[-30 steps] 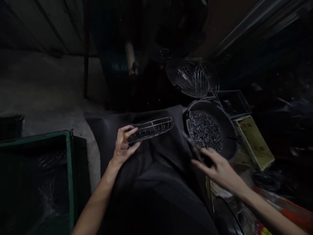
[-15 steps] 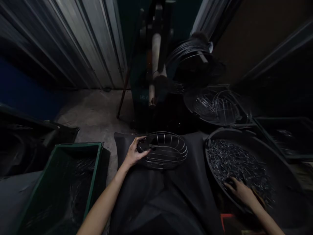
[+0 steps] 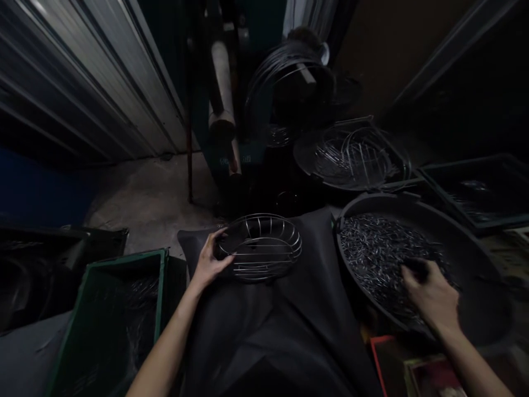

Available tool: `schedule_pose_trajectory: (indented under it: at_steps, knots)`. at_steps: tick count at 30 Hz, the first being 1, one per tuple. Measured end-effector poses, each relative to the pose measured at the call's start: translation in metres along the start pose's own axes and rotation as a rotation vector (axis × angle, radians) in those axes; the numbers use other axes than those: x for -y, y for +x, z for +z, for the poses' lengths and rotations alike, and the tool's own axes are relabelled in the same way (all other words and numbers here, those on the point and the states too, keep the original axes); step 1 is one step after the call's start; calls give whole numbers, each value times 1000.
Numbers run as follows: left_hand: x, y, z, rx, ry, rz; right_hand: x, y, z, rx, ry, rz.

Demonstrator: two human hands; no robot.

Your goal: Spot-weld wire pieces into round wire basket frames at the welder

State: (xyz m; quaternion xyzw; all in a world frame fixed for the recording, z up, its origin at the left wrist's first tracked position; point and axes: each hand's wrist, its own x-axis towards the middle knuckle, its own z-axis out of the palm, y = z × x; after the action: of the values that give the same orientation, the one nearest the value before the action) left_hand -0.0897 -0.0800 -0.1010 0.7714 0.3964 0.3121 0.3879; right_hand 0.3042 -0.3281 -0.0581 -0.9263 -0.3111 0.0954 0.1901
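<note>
My left hand [image 3: 209,260] grips the near-left rim of an oval wire basket [image 3: 261,246] that rests on the dark cloth over my lap [image 3: 273,320]. My right hand [image 3: 432,298] reaches into a large dark round pan [image 3: 475,259] filled with several small shiny metal pieces [image 3: 376,248]. Its fingers are curled down among the pieces around something dark that I cannot make out.
A green crate [image 3: 111,325] stands at my lower left. Behind the pan lies another round tray with bent wire parts [image 3: 351,157], and a dark rectangular tray [image 3: 475,190] at right. A machine with a wire spool [image 3: 289,77] stands ahead, corrugated metal wall at left.
My right hand moved from the pan's near edge deeper into the metal pieces. The left hand kept its hold on the basket, which lies flatter than a second ago. The view shifted.
</note>
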Motion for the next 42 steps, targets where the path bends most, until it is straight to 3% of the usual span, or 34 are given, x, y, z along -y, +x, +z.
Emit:
schedule_pose_trajectory:
  at_steps: [3, 5, 9, 11, 13, 15, 21, 23, 25, 29, 33, 37, 42]
  knots:
    - [-15, 18, -9, -3, 13, 55, 47, -16, 3, 11, 386, -9]
    - [-27, 30, -15, -18, 23, 89, 64, -26, 20, 136, 430, -132]
    - [-47, 45, -22, -47, 97, 147, 55, -36, 60, 216, 31, -479]
    - [-52, 49, -25, -58, 146, 182, 48, -28, 68, 176, -128, -540]
    - [-53, 53, -28, -70, 189, 212, 58, -14, 64, 164, -149, -559]
    - [-52, 59, -30, -60, 219, 231, 92, 0, 53, 180, -26, -573]
    - [-54, 74, -33, 4, 242, 247, 248, 17, 30, 449, 444, -800]
    - [-56, 76, -35, 23, 236, 258, 276, 21, 37, 400, 443, -933]
    - [-57, 76, -38, 34, 225, 271, 287, 24, 47, 267, 327, -1108]
    - [-54, 75, -44, 22, 199, 257, 282, 31, 63, 41, -20, -1416]
    - [-47, 76, -46, -23, 144, 238, 282, 38, 67, -137, -124, -1630]
    - [-41, 80, -44, -42, 96, 264, 290, 44, 67, -257, -80, -1748]
    - [-37, 86, -42, -49, 74, 268, 292, 51, 69, -258, -21, -1762]
